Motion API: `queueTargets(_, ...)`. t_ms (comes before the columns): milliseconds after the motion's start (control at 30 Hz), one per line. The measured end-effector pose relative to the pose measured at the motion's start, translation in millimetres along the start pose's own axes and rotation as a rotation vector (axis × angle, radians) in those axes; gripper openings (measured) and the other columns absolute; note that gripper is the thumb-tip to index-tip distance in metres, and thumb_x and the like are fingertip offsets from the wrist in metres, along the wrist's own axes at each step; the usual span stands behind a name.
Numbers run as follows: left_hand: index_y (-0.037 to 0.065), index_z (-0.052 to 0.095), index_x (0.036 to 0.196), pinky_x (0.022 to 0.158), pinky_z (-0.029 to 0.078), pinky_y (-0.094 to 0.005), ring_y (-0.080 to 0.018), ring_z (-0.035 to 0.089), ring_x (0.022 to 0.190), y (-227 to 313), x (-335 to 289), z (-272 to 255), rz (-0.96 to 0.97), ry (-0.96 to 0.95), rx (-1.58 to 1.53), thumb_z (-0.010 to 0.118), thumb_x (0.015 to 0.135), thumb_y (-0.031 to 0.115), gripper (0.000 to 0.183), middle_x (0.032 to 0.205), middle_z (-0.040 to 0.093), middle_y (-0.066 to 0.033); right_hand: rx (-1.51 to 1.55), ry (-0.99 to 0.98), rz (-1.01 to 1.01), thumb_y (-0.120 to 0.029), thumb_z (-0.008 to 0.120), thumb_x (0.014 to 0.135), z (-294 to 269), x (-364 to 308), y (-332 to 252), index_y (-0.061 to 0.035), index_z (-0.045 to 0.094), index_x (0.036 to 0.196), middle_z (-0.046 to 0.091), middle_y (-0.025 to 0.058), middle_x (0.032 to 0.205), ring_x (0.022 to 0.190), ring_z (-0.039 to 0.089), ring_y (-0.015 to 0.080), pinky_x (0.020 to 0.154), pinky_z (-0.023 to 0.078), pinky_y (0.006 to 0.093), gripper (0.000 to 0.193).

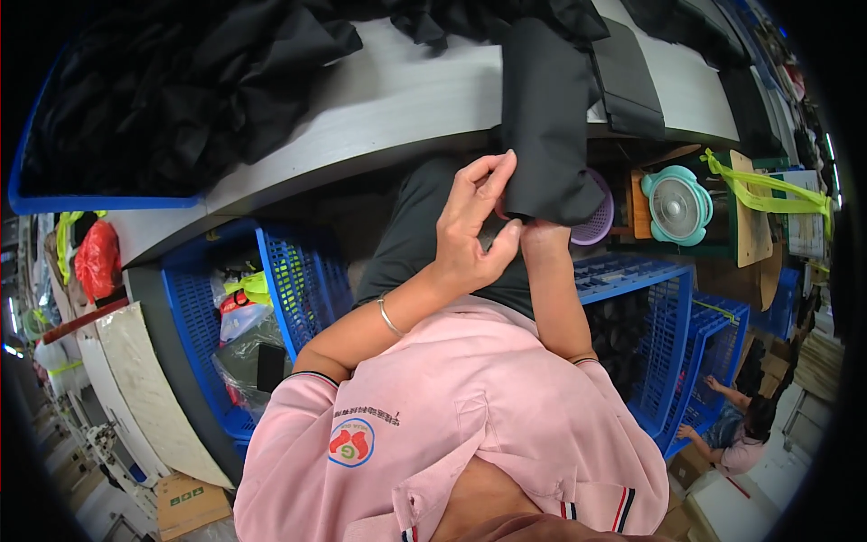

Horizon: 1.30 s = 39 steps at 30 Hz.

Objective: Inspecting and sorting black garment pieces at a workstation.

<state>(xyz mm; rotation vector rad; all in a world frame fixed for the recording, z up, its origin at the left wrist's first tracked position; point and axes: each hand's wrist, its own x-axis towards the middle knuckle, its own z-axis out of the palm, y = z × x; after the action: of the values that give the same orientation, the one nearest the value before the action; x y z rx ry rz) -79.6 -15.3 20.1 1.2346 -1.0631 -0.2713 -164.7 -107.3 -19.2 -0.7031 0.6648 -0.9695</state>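
A long black fabric piece (546, 117), shaped like a sleeve or tube, hangs over the front edge of the light grey table (388, 99) toward me. Beside its left edge is my left hand (474, 212), its fingers stretched out and the thumb held apart from them. Fingertips and thumb tip come up to the cloth; whether they press on it I cannot tell. My right hand is mostly covered by the lower end of the fabric, with only the wrist (546, 237) showing below the hem. What its fingers do is hidden.
Heaped black fabric (181, 90) fills a blue tray at the left. Blue crates (302, 289) stand at both my sides; the left one holds bags and a dark phone-like object (270, 366). A teal fan (677, 206) and purple basket (596, 212) are right. Another person (742, 429) works behind.
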Motion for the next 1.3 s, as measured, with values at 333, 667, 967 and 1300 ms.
queueTargets(333,-0.001,0.064,0.128,0.065,0.056,-0.025,-0.0086,0.063,0.069,-79.4,-9.3,-36.8,-0.635,0.268,-0.213,0.041,0.094,-0.004,0.041,0.088,0.071,-0.0072,-0.837,-0.411,-0.201,-0.017,0.052,0.1,-19.7,45.3,28.2,0.0018,0.049,0.134,0.052,0.0141,0.137,0.125,0.052,0.0274,0.107,0.042,0.0407,0.039)
queueTargets(667,-0.007,0.061,0.124,0.066,0.055,-0.0246,-0.0103,0.065,0.073,-112.7,-32.2,-17.5,-0.784,0.194,-0.5,0.038,0.095,-0.004,0.037,0.096,0.07,-0.0086,-1.784,-0.254,-0.257,-0.007,0.061,0.081,17.2,36.1,52.5,0.0004,0.069,0.088,0.068,0.0205,0.093,0.091,0.064,0.0405,0.084,0.05,0.048,0.013)
queueTargets(967,0.001,0.065,0.084,0.057,0.041,-0.0252,-0.0063,0.053,0.067,-109.0,-33.9,-9.0,-0.96,0.005,-0.591,0.057,0.095,0.01,0.017,0.077,0.061,0.0029,-1.835,-0.265,-0.57,-0.019,0.06,0.091,23.3,29.7,56.3,-0.0037,0.067,0.11,0.068,0.0184,0.108,0.096,0.066,0.0372,0.087,0.051,0.0446,0.026)
queueTargets(1300,0.0,0.054,0.131,0.081,0.048,-0.023,-0.0083,0.059,0.091,-98.1,-14.3,-34.7,-0.537,0.396,-0.16,0.065,0.091,0.002,0.041,0.11,0.062,-0.0014,-1.883,-0.323,-0.039,-0.037,0.05,0.099,42.3,28.7,45.7,-0.0102,0.062,0.114,0.069,0.0211,0.092,0.089,0.067,0.0416,0.078,0.05,0.0561,0.033)
